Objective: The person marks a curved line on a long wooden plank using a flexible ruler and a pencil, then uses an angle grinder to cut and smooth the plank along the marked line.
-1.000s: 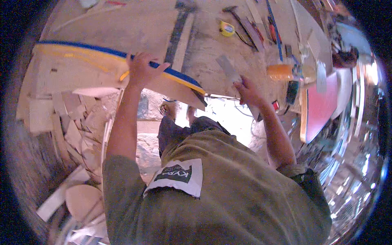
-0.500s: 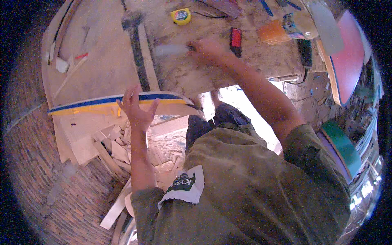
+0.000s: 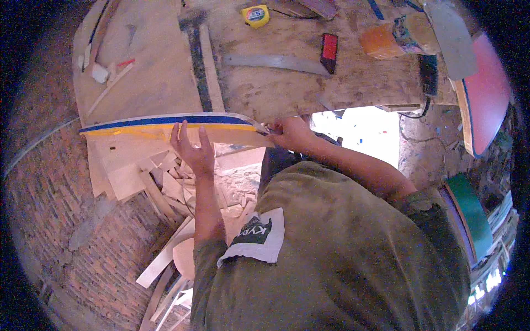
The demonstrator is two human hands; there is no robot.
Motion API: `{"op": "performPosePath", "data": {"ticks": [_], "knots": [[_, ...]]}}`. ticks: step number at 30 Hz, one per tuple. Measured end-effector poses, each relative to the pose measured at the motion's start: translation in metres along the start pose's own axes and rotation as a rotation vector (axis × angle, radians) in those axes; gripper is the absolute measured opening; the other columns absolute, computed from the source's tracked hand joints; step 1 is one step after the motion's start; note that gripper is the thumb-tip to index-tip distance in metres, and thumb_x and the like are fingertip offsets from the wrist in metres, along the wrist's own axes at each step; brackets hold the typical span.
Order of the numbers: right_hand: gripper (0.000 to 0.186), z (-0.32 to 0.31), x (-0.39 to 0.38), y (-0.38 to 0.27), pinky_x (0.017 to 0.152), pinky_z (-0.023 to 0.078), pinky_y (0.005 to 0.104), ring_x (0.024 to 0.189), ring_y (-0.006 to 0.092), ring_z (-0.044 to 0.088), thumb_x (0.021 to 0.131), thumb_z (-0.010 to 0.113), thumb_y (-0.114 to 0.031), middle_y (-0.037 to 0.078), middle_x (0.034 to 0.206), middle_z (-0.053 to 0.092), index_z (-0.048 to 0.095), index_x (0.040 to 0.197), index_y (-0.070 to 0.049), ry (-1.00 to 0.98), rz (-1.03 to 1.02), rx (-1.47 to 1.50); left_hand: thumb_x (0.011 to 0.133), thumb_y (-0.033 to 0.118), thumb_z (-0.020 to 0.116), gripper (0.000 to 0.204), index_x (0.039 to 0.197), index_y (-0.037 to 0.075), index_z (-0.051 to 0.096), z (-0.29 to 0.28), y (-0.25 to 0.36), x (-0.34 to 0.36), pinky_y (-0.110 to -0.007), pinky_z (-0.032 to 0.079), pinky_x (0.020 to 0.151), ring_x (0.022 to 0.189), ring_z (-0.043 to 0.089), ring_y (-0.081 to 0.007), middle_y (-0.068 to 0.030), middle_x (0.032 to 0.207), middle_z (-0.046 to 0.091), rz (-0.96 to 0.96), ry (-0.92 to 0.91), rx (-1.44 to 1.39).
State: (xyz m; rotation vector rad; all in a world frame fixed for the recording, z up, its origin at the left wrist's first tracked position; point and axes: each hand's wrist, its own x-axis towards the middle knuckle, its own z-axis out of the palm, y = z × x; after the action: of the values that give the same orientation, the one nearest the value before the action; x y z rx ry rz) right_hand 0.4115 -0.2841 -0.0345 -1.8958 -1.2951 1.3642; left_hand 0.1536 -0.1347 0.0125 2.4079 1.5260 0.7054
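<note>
A long curved wooden board (image 3: 138, 138) with blue, yellow and pale edge strips (image 3: 215, 119) lies along the bench's near edge. My left hand (image 3: 193, 146) rests at its front side, fingers apart and tips touching the yellow band. At the board's right end, my right hand (image 3: 287, 132) pinches the tip of the edge strips, where a pale layer curves away from the blue. Its fingertips are partly hidden. A flat metal blade (image 3: 276, 62) lies on the bench beyond the hands.
On the bench (image 3: 138, 88) are a yellow tape measure (image 3: 255, 16), a red-black block (image 3: 329, 52), an orange container (image 3: 378, 44) and a black power tool (image 3: 428, 71). Red (image 3: 486, 99) and green (image 3: 466, 215) boards stand at right. Wood offcuts (image 3: 174, 182) lie below.
My right hand has left the metal blade on the bench and moved down to the board's right end. My left hand's fingers stay along the board; the view has shifted.
</note>
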Motion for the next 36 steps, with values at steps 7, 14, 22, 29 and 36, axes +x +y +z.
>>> {"op": "performPosePath", "data": {"ticks": [7, 14, 22, 29, 36], "knots": [[0.029, -0.024, -0.004, 0.007, 0.069, 0.055, 0.041, 0.071, 0.0265, 0.07, 0.083, 0.075, -0.032, 0.015, 0.08, 0.074, 0.076, 0.089, -0.003, -0.396, -0.151, 0.031, 0.093, 0.021, 0.072, 0.043, 0.127, -0.004, 0.06, -0.017, -0.031, -0.034, -0.051, 0.037, 0.112, 0.132, 0.047, -0.04, -0.025, 0.135, 0.055, -0.127, 0.172, 0.029], [0.016, -0.088, -0.082, 0.061, 0.072, 0.059, 0.0368, 0.075, 0.0223, 0.076, 0.084, 0.07, -0.012, 0.011, 0.078, 0.076, 0.077, 0.089, 0.002, -0.249, 0.208, -0.174, 0.095, 0.022, 0.072, 0.04, 0.123, -0.004, 0.062, 0.0, -0.073, -0.083, -0.052, 0.039, 0.112, 0.131, 0.048, -0.0408, -0.0262, 0.133, 0.055, -0.274, 0.227, -0.108], [0.025, -0.079, -0.166, 0.13, 0.088, 0.056, 0.0415, 0.106, 0.0297, 0.068, 0.075, 0.069, -0.006, 0.013, 0.102, 0.074, 0.076, 0.099, -0.007, 0.186, 0.348, -0.618, 0.094, 0.019, 0.071, 0.035, 0.12, -0.003, 0.063, 0.0, -0.084, -0.093, -0.054, 0.042, 0.107, 0.122, 0.053, -0.0413, -0.025, 0.128, 0.056, -0.064, 0.219, -0.084], [0.022, -0.041, -0.206, 0.094, 0.079, 0.057, 0.0432, 0.085, 0.0293, 0.072, 0.076, 0.081, -0.028, 0.01, 0.088, 0.074, 0.075, 0.09, -0.012, 0.28, 0.616, -0.464, 0.094, 0.015, 0.069, 0.03, 0.12, -0.001, 0.063, 0.006, -0.092, -0.057, -0.052, 0.044, 0.105, 0.124, 0.053, -0.0398, -0.0233, 0.132, 0.054, 0.06, 0.307, -0.295], [0.025, -0.076, -0.209, 0.112, 0.077, 0.057, 0.0437, 0.085, 0.0321, 0.072, 0.08, 0.08, -0.034, 0.011, 0.087, 0.075, 0.075, 0.09, -0.011, 0.681, 0.615, -0.398, 0.096, 0.019, 0.067, 0.033, 0.122, -0.001, 0.064, -0.002, -0.079, -0.034, -0.051, 0.041, 0.107, 0.126, 0.051, -0.0376, -0.0226, 0.131, 0.056, 0.044, 0.24, -0.184]]}}
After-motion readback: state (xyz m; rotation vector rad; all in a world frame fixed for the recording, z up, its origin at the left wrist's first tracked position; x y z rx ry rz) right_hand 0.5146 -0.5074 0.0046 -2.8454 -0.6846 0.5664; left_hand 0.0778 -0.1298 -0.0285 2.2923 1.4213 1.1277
